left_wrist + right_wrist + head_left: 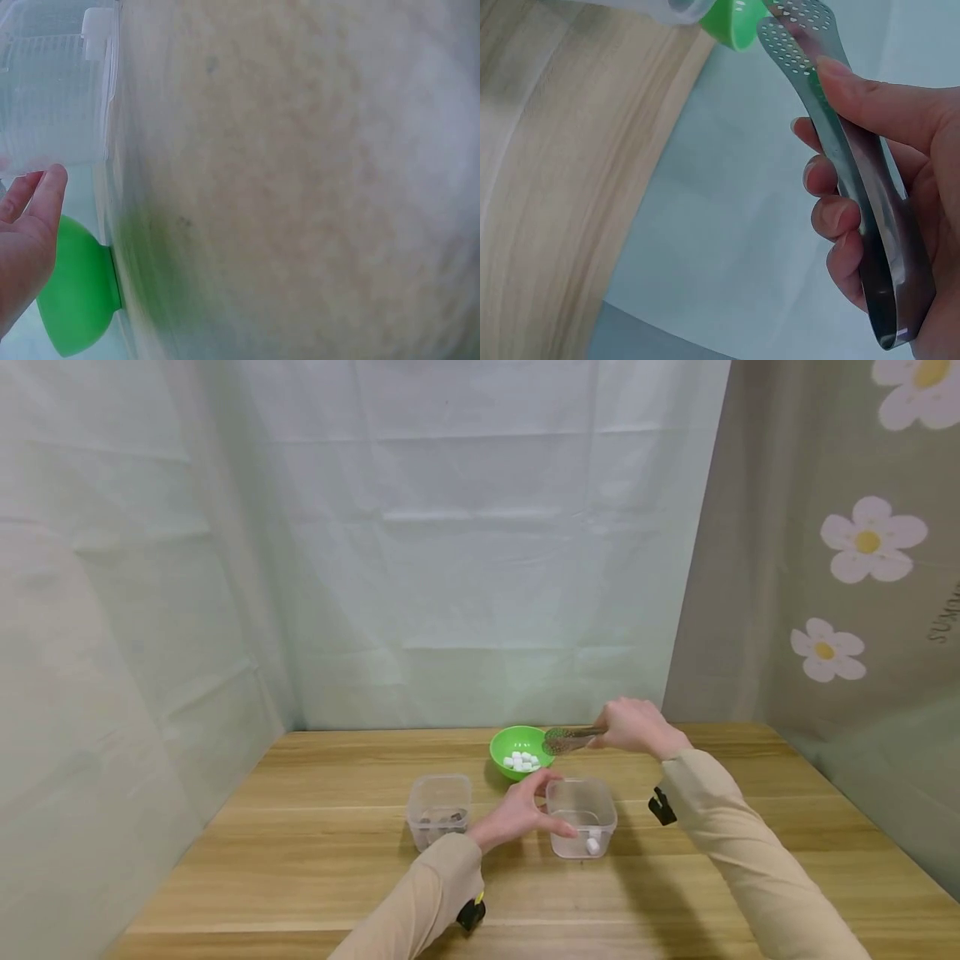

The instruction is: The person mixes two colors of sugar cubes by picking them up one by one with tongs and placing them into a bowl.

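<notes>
My right hand (637,727) grips a pair of metal tongs (870,180), the thumb on one arm and the fingers curled round the other. The perforated tong heads (561,741) are at the right rim of a green bowl (498,745) that has several small white pieces (522,761) in it. My left hand (517,814) holds a clear plastic container (611,814) by its left side, thumb near the front and fingers at the back. Low in that container's front right part is a white piece (592,844). The left wrist view shows fingertips against the container wall.
A second clear container (438,787) with dark pieces in it stands left of my left hand. Everything stands on a wooden table (300,843). Pale curtains (480,568) hang behind and at the left, and a flowered cloth (795,568) hangs at the right.
</notes>
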Motion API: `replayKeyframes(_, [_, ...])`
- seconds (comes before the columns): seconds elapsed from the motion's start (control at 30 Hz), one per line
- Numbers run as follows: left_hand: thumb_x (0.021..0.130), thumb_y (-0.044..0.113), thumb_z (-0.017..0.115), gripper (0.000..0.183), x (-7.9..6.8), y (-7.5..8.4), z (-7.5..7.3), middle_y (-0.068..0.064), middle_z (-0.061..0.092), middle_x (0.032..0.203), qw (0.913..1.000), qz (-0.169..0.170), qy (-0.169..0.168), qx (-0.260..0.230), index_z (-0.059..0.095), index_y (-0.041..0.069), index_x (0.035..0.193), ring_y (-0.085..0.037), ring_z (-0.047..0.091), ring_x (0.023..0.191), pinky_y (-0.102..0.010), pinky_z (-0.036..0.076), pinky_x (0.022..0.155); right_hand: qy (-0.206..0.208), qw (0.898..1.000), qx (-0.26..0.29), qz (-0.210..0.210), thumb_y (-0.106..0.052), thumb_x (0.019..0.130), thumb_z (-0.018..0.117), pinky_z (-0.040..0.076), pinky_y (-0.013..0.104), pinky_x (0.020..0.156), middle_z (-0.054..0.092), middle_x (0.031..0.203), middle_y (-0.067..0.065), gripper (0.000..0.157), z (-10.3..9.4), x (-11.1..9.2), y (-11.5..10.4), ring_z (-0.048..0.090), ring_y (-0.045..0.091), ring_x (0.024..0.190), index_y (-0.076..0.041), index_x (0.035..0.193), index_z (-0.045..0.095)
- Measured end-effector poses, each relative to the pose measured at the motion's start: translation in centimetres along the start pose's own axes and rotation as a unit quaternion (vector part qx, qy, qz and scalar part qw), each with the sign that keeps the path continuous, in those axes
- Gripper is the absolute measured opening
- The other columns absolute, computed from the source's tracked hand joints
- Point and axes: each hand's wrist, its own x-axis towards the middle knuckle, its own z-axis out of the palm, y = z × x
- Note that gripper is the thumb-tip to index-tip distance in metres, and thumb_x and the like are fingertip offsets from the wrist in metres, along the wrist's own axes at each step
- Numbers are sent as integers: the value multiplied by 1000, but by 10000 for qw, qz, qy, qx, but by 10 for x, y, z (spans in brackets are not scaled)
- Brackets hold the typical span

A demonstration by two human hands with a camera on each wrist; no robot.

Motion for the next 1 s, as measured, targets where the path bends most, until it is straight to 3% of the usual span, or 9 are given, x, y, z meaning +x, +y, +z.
replayKeyframes(0.17, [64, 28, 83, 79, 0, 1, 0, -7, 49, 122, 10000, 80, -2, -32, 44, 7, 129, -23, 46, 106, -28, 42, 79, -5, 9999, -111, -22, -38, 75, 71, 46, 33, 53, 66, 95, 6, 36, -14, -12, 3, 61, 20, 74, -10, 98, 72])
replayKeyframes(0.47, [63, 28, 83, 78, -2, 3, 0, 1, 48, 119, 9998, 121, 39, 135, 45, 9, 128, -18, 46, 104, -30, 42, 81, -68, 9991, -385, -193, -35, 75, 71, 42, 31, 49, 64, 80, -2, 25, -37, -37, 2, 54, 11, 61, -13, 87, 73])
replayKeyframes(0.57, [63, 30, 83, 79, -2, 4, 0, 3, 48, 120, 9997, 88, 52, 207, 45, 10, 129, -18, 45, 105, -32, 40, 82, -106, 9984, -493, -238, -33, 74, 72, 30, 27, 45, 50, 61, -10, 18, -44, -44, -2, 37, 8, 51, -15, 70, 69])
replayKeyframes(0.63, [62, 30, 83, 79, -2, 4, 0, 3, 48, 119, 9997, 98, 63, 237, 45, 11, 129, -18, 45, 105, -33, 40, 83, -137, 9979, -573, -282, -32, 72, 73, 24, 26, 44, 35, 54, -11, 24, -47, -48, -6, 28, 8, 50, -17, 58, 61])
replayKeyframes(0.73, [62, 30, 83, 77, -2, 2, 0, 2, 49, 118, 9997, 124, 79, 217, 46, 13, 128, -18, 46, 104, -34, 40, 83, -236, 9970, -655, -348, -31, 72, 73, 21, 26, 44, 25, 51, -9, 31, -49, -53, -12, 23, 8, 48, -20, 52, 53])
replayKeyframes(1.0, [62, 33, 83, 79, -2, 1, -2, 2, 48, 120, 9997, 55, 52, 231, 45, 14, 129, -18, 45, 105, -34, 40, 83, -489, 9939, -903, -410, -29, 68, 75, 24, 25, 43, 30, 47, -10, 35, -38, -55, -30, 26, 8, 47, -20, 47, 48])
